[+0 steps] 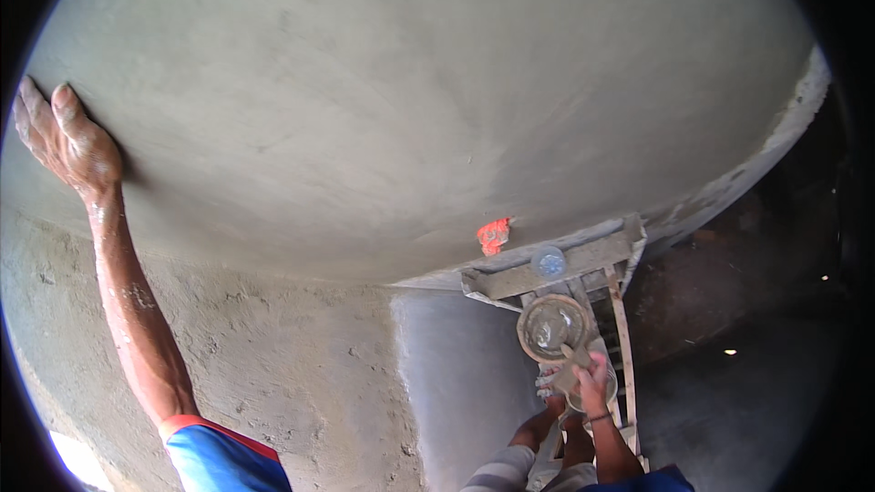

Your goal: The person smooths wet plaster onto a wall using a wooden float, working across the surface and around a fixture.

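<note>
My left hand (71, 141) lies flat against the smooth grey plastered wall (301, 82) at the far left, thumb apart from the fingers. It holds nothing, and whitish plaster is smeared on the fingers and forearm. Low at the right, my right hand (594, 383) is closed around a small mortar-coated tool, seemingly a trowel (574, 357). The tool is over the near edge of a round basin (525, 343) with wet grey mix inside. Just beneath this hand is a second round container (612, 388), mostly hidden.
A wooden scaffold (622, 337) carries the basin, with a top plank (583, 266) by the wall. On that plank sits a clear bluish plastic bottle or cup (548, 261). A bright orange piece (493, 236) sticks out of the plaster. Rougher wall (273, 346) spreads below left.
</note>
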The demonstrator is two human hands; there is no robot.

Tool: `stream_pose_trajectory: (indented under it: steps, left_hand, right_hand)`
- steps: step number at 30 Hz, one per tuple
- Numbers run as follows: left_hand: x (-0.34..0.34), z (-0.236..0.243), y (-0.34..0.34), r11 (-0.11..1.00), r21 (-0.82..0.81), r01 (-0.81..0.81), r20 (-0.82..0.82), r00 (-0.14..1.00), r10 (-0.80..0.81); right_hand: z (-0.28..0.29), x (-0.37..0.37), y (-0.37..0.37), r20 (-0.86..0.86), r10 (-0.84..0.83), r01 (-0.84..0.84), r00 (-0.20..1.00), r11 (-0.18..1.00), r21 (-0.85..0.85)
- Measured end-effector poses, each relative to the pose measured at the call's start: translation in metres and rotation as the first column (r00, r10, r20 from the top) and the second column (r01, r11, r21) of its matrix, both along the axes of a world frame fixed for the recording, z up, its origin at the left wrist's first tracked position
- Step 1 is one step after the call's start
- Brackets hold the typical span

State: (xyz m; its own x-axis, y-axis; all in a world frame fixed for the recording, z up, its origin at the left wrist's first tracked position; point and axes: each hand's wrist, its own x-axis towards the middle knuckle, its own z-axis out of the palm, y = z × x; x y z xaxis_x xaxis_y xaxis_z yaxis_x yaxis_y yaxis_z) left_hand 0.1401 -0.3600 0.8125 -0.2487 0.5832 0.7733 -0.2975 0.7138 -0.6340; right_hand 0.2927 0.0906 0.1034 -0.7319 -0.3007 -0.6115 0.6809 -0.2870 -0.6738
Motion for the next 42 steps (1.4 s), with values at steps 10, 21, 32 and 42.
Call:
stream_pose_trajectory:
  steps: [10, 21, 32, 42]
  left_hand:
    - [0.003, -0.012, 0.015, 0.980, 0.174, -0.095, -0.004, 0.995, 0.097]
    - [-0.001, -0.014, 0.013, 0.974, 0.214, -0.073, -0.015, 0.997, 0.078]
    - [-0.004, -0.018, 0.007, 0.978, 0.205, -0.047, 0.005, 0.999, 0.047]
    - [0.007, -0.016, 0.016, 0.951, 0.291, -0.107, 0.015, 0.994, 0.107]
  right_hand:
    - [0.351, -0.181, -0.188, -0.775, -0.273, 0.379, 0.570, 0.924, -0.048]
    - [0.288, -0.102, -0.276, -0.815, 0.079, 0.211, 0.575, 0.947, 0.241]
    - [0.365, -0.207, -0.234, -0.880, -0.306, 0.648, 0.364, 0.761, 0.004]
    - [0.318, -0.131, -0.229, -0.863, -0.161, 0.490, 0.479, 0.865, 0.110]
